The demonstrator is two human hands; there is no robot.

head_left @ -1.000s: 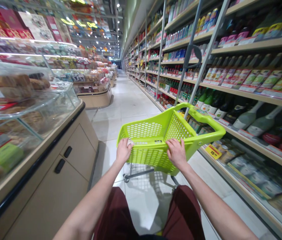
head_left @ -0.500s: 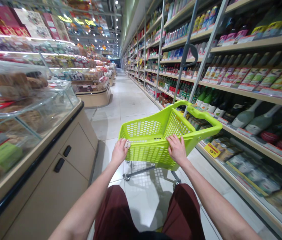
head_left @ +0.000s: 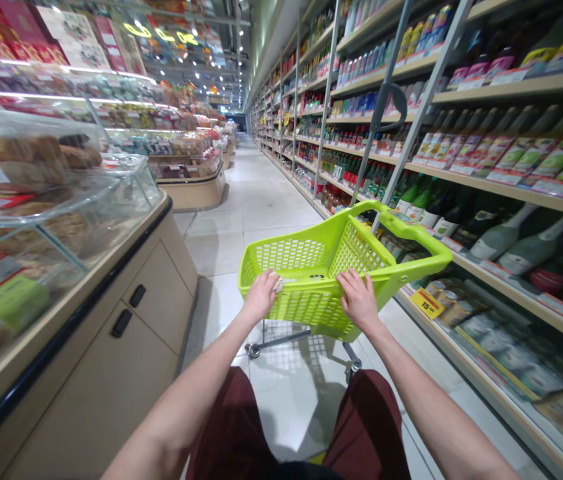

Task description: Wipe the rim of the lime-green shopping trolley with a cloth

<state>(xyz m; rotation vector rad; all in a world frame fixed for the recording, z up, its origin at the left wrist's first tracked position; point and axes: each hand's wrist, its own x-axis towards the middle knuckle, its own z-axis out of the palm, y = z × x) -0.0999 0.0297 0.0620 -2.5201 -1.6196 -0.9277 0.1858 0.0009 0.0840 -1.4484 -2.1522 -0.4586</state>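
Note:
A lime-green plastic shopping cart [head_left: 306, 300] stands sideways in front of me, its handle pointing right toward the shelves. At the near rim, left of the middle, my left hand [head_left: 261, 294] is closed on a small crumpled whitish cloth or tissue [head_left: 278, 285]. The cloth rests on the rim, and most of it is hidden by the fingers. Farther right, my right hand [head_left: 358, 299] is closed over the same rim, its fingers hooked across the top edge beside the cart's inner divider. No goods show in the visible part of the basket.
Shelves [head_left: 504, 175] of bottles and cans run along the right, with a yellow price tag [head_left: 428, 303] low down. A display counter [head_left: 156, 267] with packaged baked goods stands close on the left. A tiled aisle floor [head_left: 261, 193] stretches ahead between them.
My left hand has slid right along the near rim with the cloth. My right hand keeps its place on the cart. The whole view has shifted slightly.

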